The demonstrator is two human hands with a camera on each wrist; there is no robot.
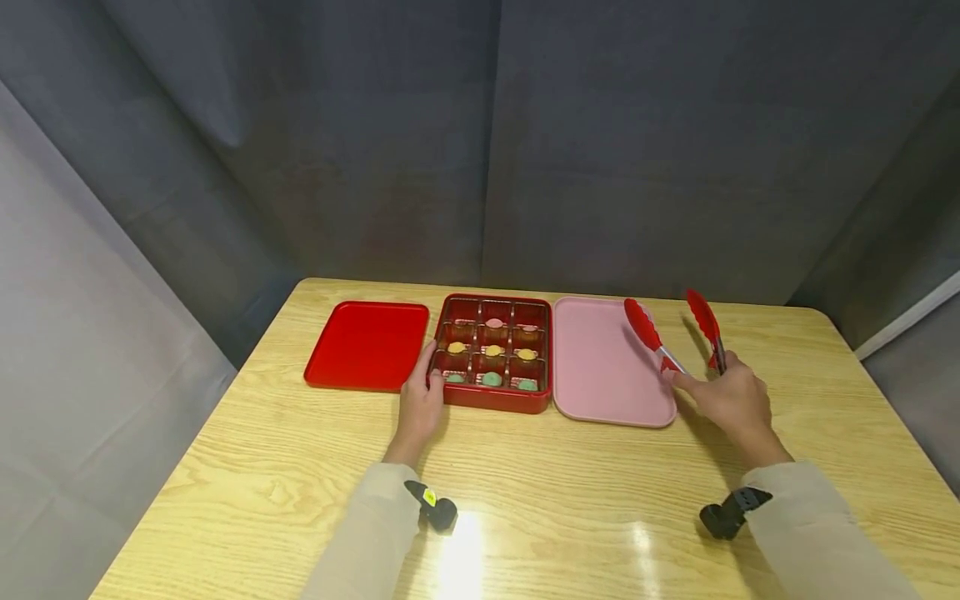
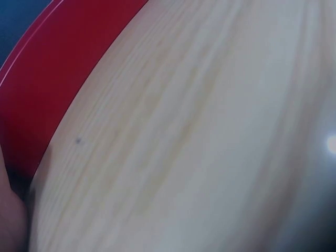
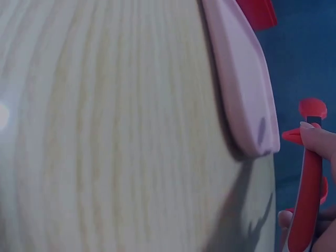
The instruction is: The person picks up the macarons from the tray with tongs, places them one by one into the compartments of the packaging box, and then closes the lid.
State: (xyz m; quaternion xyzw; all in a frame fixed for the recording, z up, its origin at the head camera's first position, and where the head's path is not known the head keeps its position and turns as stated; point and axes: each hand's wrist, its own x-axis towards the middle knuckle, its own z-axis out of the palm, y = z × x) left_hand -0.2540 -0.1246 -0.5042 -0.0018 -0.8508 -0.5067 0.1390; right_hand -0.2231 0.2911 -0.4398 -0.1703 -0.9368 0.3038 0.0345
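Observation:
A red box (image 1: 491, 398) with a grid of clear-walled compartments stands mid-table. Small rounded pieces lie in it: green ones (image 1: 491, 379) in the near row, yellow ones (image 1: 493, 351) in the middle, pink ones (image 1: 494, 322) at the back. What fills the back left compartment is hard to make out. My left hand (image 1: 422, 408) holds the box's near left corner, thumb at the front and fingers along the side. With my right hand (image 1: 731, 404) I grip a pair of red-tipped tongs (image 1: 643, 323), their two arms spread wide above the pink tray's (image 1: 603, 362) right edge.
To the left of the box lies a flat red tray or lid (image 1: 369, 346), close to my left fingers. The pink tray sits right against the box's right side. Grey curtains (image 1: 480, 150) hang behind the wooden table (image 1: 555, 500).

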